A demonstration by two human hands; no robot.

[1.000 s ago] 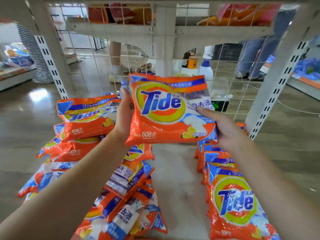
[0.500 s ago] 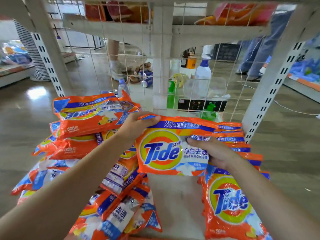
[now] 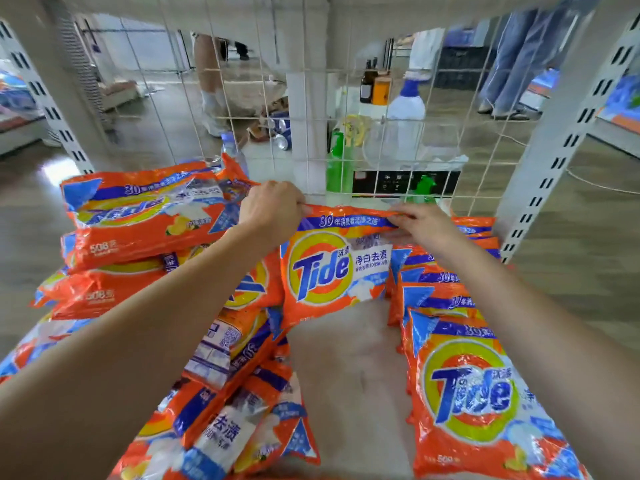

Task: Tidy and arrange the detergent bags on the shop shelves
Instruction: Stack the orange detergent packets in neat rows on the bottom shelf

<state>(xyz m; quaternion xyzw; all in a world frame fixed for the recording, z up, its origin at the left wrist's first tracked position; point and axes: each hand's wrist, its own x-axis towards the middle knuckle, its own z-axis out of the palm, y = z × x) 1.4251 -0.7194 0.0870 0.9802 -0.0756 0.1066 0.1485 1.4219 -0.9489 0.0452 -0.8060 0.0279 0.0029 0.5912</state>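
Observation:
An orange Tide detergent bag (image 3: 332, 268) lies at the back middle of the shelf, logo facing up. My left hand (image 3: 272, 211) pinches its top left corner. My right hand (image 3: 420, 221) grips its top edge near the right corner. A loose pile of the same bags (image 3: 145, 220) spreads along the left side of the shelf. A neat overlapping row of bags (image 3: 474, 386) runs down the right side, and the held bag touches its far end.
The pale shelf board (image 3: 349, 375) shows bare between the pile and the row. A white wire grid (image 3: 381, 147) closes the back of the shelf, with slotted uprights (image 3: 540, 188) at the corners. Spray bottles (image 3: 407, 109) and people's legs show behind the grid.
The bag went from upright in the air down to the back of the shelf. Both my hands shifted from its sides to its top edge.

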